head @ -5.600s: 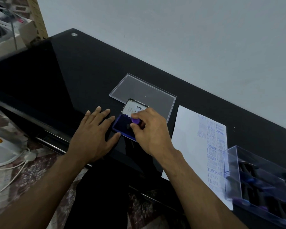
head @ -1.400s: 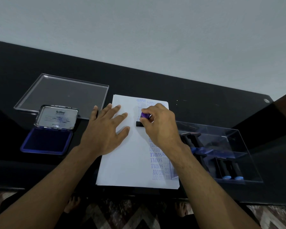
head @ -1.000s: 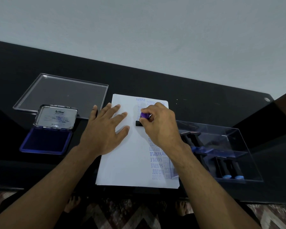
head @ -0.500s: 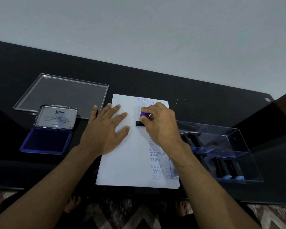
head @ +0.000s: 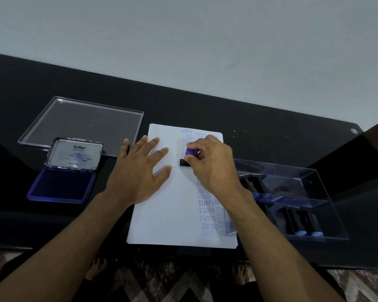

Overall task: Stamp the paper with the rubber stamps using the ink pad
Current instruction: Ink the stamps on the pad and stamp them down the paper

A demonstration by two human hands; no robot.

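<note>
Head view looks down on a black bench set against a pale wall. A stack of white paper lies at the middle, with blue stamp marks reading SAMPLE and FAX OUT running down its right side and a few more along the top edge. The right hand has its fingers curled round a rubber stamp with a purple knob and a black base, and that base sits flat on the sheet just below the top marks. The left hand lies open, fingers spread and flat, partly on the left part of the sheet and partly on the bench, as if to hold the sheet down.

The ink pad stands open to the left, well apart from the paper, its blue cushion bare and its lid tipped up behind it. A clear flat lid lies beyond it. To the right a clear plastic box holds more stamps, touching or overlapping the paper's right edge.

I would judge the pressing step is under way. Next the stamp wants a straight lift, no sliding, so the mark does not smear, then either back to the pad or a swap at the box.
</note>
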